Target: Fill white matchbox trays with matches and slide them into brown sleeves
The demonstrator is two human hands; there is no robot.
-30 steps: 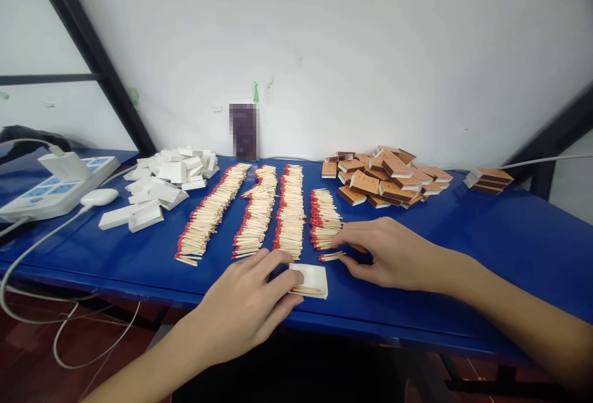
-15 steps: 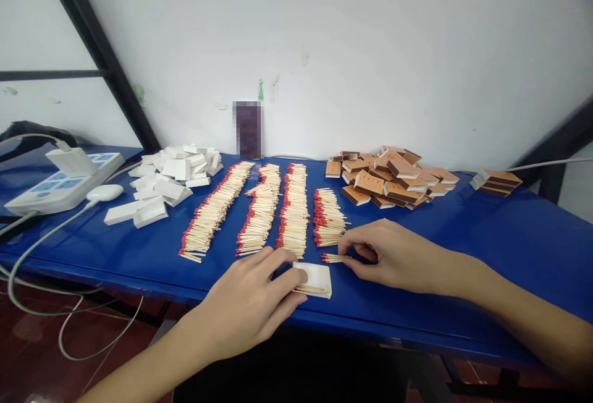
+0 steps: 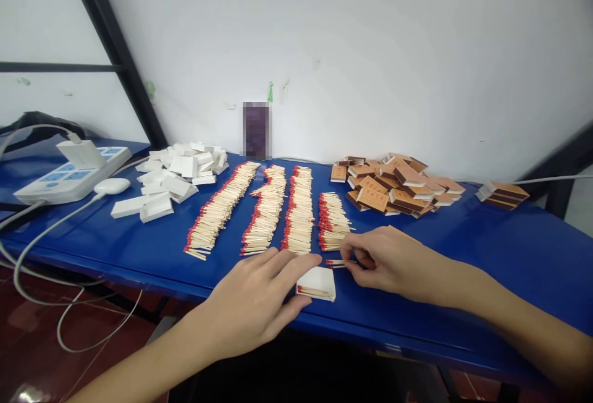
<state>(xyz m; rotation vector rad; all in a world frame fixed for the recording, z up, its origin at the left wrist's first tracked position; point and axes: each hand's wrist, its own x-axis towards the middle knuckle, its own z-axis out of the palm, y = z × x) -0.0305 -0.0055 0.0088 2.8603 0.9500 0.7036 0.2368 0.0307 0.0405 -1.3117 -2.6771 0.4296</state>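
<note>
On the near part of the table lies a white matchbox tray [image 3: 321, 277], open side up, with a few red-tipped matches along its front wall. My left hand [image 3: 259, 288] steadies its left end, index finger along the back edge and thumb by the front edge. Just right of it, my right hand [image 3: 386, 264] pinches a few matches [image 3: 334, 263] between thumb and index finger, red heads pointing left. Behind the hands are rows of loose matches [image 3: 299, 211]; the shorter right row [image 3: 332, 224] ends beside my right fingers.
A heap of white trays [image 3: 183, 168] sits at back left, and a pile of orange-brown matchbox sleeves [image 3: 393, 183] at back right. Farther right are stacked sleeves [image 3: 504, 195]. A power strip [image 3: 74, 174] with cables occupies the left end of the blue table [image 3: 467, 254].
My left index finger has lifted out of the tray to its back edge, uncovering match heads inside. My right hand still pinches matches beside it. The view has shifted slightly.
</note>
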